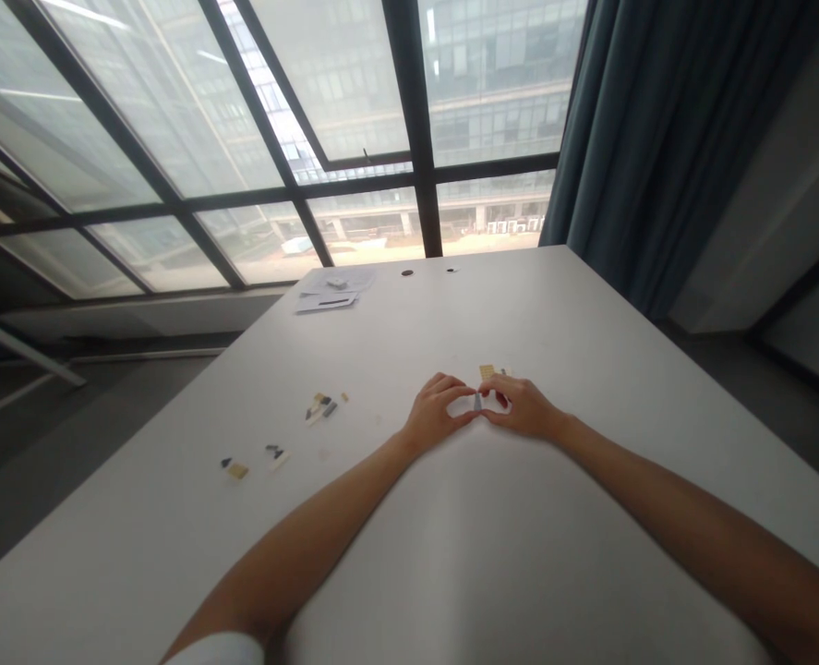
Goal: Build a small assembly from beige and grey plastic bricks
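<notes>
A small grey piece (477,402), perhaps a toy brick, stands between my two hands just above the white table (409,342). My left hand (440,409) is closed in a pinch, thumb and fingertips on the piece's left side. From the other side my right hand (520,406) pinches the same piece, its fingers curled. The fingertips hide part of the piece, so its exact kind is unclear. Right behind my right hand lies a flat yellow piece (487,371), with a small dark and pale bit partly covered by the fingers.
Small yellow, dark and pale pieces lie left of my hands in a nearer cluster (322,406), a pair (234,468) and a dark-and-white group (277,454). Papers (332,291) rest at the far left of the table. Windows and a blue curtain (631,139) stand beyond.
</notes>
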`<state>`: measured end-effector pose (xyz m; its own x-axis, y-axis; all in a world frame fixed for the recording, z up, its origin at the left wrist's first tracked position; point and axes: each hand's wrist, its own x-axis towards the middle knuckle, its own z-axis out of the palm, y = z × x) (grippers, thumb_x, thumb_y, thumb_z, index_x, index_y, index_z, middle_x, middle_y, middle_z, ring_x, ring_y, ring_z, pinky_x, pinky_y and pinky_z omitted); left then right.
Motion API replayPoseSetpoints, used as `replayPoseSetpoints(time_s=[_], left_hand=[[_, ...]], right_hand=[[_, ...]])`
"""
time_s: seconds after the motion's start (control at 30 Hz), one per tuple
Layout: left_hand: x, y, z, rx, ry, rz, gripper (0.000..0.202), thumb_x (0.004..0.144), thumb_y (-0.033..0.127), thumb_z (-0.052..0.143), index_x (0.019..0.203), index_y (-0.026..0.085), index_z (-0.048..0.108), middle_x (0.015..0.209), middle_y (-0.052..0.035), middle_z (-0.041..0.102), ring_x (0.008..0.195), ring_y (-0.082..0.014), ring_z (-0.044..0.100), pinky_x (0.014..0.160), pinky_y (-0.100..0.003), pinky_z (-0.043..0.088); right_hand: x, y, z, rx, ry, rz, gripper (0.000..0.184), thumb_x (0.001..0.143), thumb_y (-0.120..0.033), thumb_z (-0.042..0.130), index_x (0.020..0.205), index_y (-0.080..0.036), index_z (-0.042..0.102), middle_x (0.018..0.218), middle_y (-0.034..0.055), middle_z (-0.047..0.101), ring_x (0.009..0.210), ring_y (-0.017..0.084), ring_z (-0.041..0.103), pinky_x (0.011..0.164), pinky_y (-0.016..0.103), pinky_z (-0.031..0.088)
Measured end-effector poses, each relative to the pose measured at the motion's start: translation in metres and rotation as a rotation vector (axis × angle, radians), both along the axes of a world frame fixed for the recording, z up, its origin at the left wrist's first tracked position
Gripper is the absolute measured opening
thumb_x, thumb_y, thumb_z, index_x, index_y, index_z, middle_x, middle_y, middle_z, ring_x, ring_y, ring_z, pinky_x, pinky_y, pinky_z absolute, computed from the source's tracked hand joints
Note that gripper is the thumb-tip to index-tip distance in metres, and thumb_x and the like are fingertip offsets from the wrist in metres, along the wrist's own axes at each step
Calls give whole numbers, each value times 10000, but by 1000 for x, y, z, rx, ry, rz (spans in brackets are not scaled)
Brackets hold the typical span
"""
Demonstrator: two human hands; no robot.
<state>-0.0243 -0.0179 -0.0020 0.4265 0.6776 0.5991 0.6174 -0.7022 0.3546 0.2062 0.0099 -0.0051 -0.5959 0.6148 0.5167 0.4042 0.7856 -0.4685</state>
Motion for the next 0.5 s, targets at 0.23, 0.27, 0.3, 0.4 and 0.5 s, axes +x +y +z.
replayPoseSetpoints(time_s=[0.23,0.27,0.3,0.4,0.5], left_hand=[[1,0,2,0,44,40,313,851,464,727,1072,242,737,992,-67,719,969,-216,615,889,-394,458],[1,0,3,-1,40,41,311,853,462,726,1073,242,738,987,-67,720,964,-215,616,887,-393,457],[1,-1,3,-2,37,42,309,855,460,724,1073,243,739,983,-66,720,960,-214,617,886,-393,457],[2,-1,4,-3,31,41,304,853,456,728,1071,245,741,979,-65,722,958,-214,617,882,-393,457],[1,-1,4,-13,28,40,304,849,447,734,1083,252,739,990,-63,720,961,-216,615,887,-396,456]], right_hand=[[2,1,-1,18,12,35,207,851,-256,683,1048,-215,633,914,32,672,660,124,541,656,252,448],[2,2,-2,20,14,36,205,856,-258,681,1052,-215,638,914,33,673,658,124,541,657,252,451],[3,2,-2,23,16,37,206,861,-260,680,1058,-215,642,917,33,674,657,123,541,659,252,453],[2,3,-3,30,22,37,219,871,-266,676,1083,-219,651,938,40,683,655,123,542,669,256,462],[2,2,-3,29,26,32,217,882,-285,673,1086,-215,656,941,46,687,656,125,545,671,260,467]])
